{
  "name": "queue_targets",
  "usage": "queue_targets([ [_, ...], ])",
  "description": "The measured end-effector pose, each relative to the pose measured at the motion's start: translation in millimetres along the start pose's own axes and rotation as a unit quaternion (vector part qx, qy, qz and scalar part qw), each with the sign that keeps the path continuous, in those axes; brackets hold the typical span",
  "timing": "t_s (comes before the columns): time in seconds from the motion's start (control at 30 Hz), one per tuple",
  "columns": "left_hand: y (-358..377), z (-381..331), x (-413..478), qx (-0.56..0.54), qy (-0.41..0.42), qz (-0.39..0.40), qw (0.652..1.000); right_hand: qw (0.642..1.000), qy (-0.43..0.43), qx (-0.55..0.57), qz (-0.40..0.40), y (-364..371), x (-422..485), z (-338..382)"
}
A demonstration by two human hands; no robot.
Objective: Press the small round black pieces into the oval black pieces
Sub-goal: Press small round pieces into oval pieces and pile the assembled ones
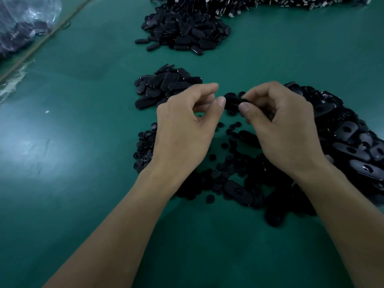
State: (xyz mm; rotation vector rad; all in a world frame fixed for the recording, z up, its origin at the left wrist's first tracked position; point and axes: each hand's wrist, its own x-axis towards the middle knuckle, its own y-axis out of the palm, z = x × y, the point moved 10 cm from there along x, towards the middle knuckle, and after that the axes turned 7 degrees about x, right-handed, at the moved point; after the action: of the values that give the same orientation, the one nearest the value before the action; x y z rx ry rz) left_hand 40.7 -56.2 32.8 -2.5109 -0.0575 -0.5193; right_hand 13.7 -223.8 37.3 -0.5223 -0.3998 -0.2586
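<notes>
Both hands meet above the green table. An oval black piece is held between them: my right hand pinches its right end with thumb and fingers, and my left hand has its thumb tip against the left end with fingers curled above. Whether a round piece sits in it is hidden. Small round black pieces lie scattered under my hands, more of them at the left. Oval pieces with holes are heaped at the right.
A small pile of oval pieces lies just beyond my left hand, and a bigger pile farther back. Parts with metal clips line the far edge. A clear plastic bag rests at the top left beyond the table's edge.
</notes>
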Motion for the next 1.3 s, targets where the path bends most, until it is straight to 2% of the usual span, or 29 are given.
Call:
queue_targets([
  [0.17,3,11,5,-0.134,-0.045,0.024,0.99,0.989,0.016,0.149,0.007,4,3,-3],
  [0.33,11,15,4,-0.257,-0.093,0.07,0.96,0.961,0.069,0.267,0.023,10,4,-15],
  [0.5,13,15,2,-0.246,-0.098,0.075,0.961,0.938,0.116,0.327,0.029,13,3,-24],
  [0.8,16,17,2,-0.266,-0.116,0.08,0.954,0.916,0.154,0.369,0.02,18,-2,-24],
  [1.0,15,17,2,-0.246,-0.103,0.08,0.961,0.923,0.148,0.354,0.024,18,-3,-22],
  [1.17,11,15,4,-0.206,-0.076,0.066,0.973,0.943,0.122,0.308,0.017,15,-2,-18],
  [1.23,7,15,5,-0.189,-0.069,0.049,0.978,0.966,0.105,0.236,0.0,10,-3,-18],
  [1.3,3,18,6,-0.175,-0.072,0.025,0.982,0.993,0.071,0.09,0.004,9,-5,-13],
])
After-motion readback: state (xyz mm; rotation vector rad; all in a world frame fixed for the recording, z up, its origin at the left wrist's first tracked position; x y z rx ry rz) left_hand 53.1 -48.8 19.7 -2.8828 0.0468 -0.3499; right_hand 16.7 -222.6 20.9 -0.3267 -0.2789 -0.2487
